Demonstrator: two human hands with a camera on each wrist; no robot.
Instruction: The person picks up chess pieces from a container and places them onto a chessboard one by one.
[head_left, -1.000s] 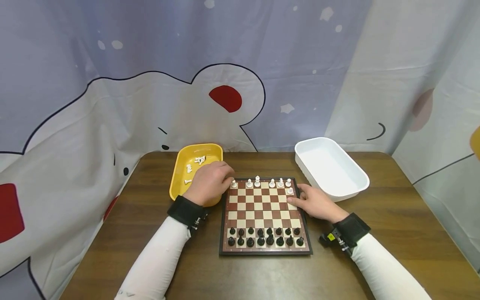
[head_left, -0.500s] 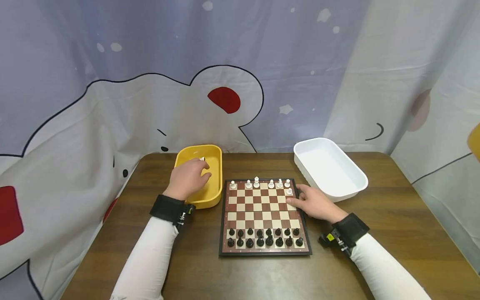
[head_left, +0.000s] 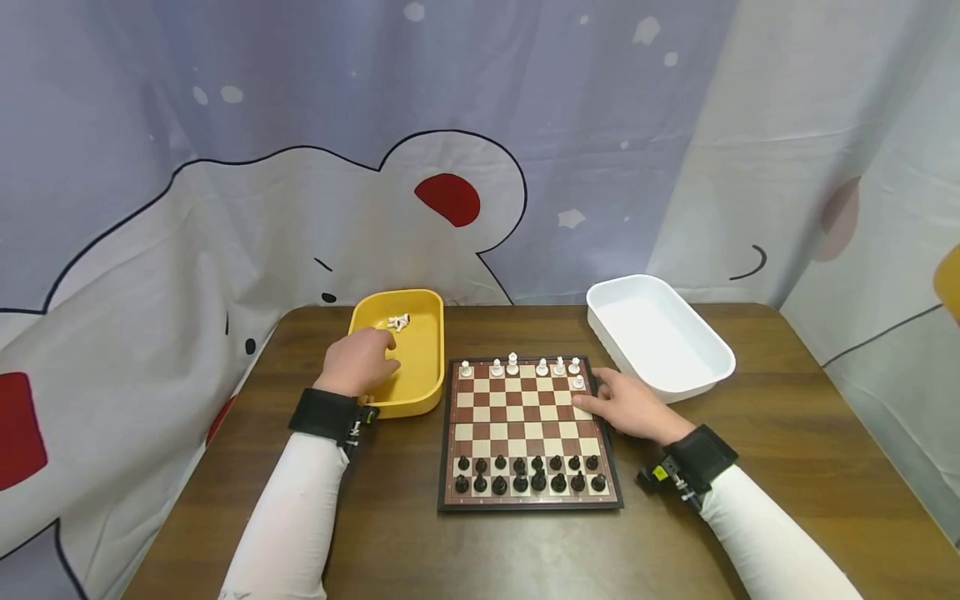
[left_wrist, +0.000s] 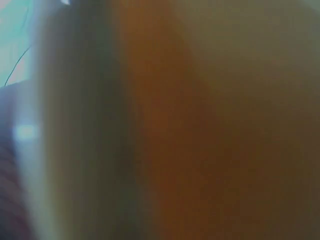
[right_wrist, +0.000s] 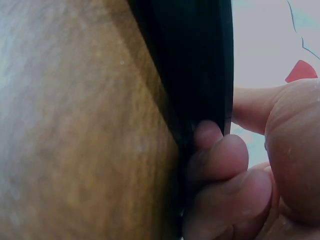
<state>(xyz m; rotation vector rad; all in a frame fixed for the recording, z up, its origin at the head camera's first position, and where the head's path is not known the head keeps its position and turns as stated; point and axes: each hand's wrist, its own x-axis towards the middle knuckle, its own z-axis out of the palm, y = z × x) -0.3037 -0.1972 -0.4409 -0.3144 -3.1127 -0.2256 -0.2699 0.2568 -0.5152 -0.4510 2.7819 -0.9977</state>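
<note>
- Patterned curtain (head_left: 300, 83) hangs behind a brown wood table (head_left: 795, 417); chessboard (head_left: 525, 412) sits flat mid-table, yellow tray (head_left: 423, 358) off its far-left corner, white tray (head_left: 660, 333) off its far-right corner.
- Loose white pieces (head_left: 402, 319): small cluster at the far end of the yellow tray, lying on their sides. Anything under the hand is hidden from me.
- Standing white pieces (head_left: 512, 364): six along the far edge of the board with gaps, one more a row nearer at the right side.
- Black pieces (head_left: 539, 481): two full rows at the near side, upright.
- Left hand (head_left: 356, 360): over the near-left part of the yellow tray, fingers dipping in. Tips are out of sight and the left wrist view is all blur, so can't tell whether it holds a piece.
- Right hand (head_left: 626, 404): grasping the chessboard's right edge, thumb over the top, other fingers curled against the side.
- Handling, my guess: pieces are light, stiff, slick plastic. Pinch at the neck with thumb and index; keep the base free so it lands flat. Slim ones tip easily.
- Board looks thin, rigid, probably light; a nudge could skid it. Best held at the frame, away from the standing rows.
</note>
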